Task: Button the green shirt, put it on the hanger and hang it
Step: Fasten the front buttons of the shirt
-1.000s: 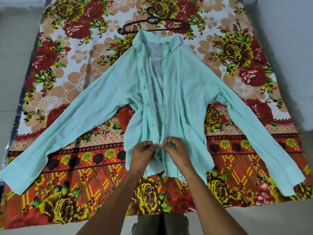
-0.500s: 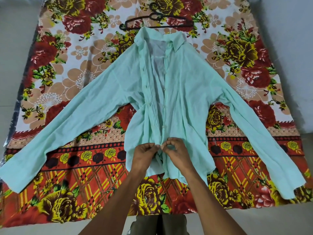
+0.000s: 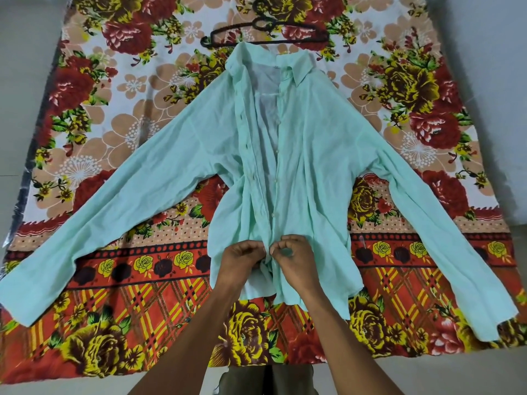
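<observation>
Low in the centre of the frame, the left hand [image 3: 242,259] and right hand [image 3: 293,259] pinch the front edges of the green shirt [image 3: 313,155], spread on a floral sheet [image 3: 114,115] below the hanger [image 3: 265,31].

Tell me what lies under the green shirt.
The green shirt lies spread on a floral sheet, which shows all around it. The black hanger lies beyond the collar. Anything beneath the fabric is covered.
</observation>
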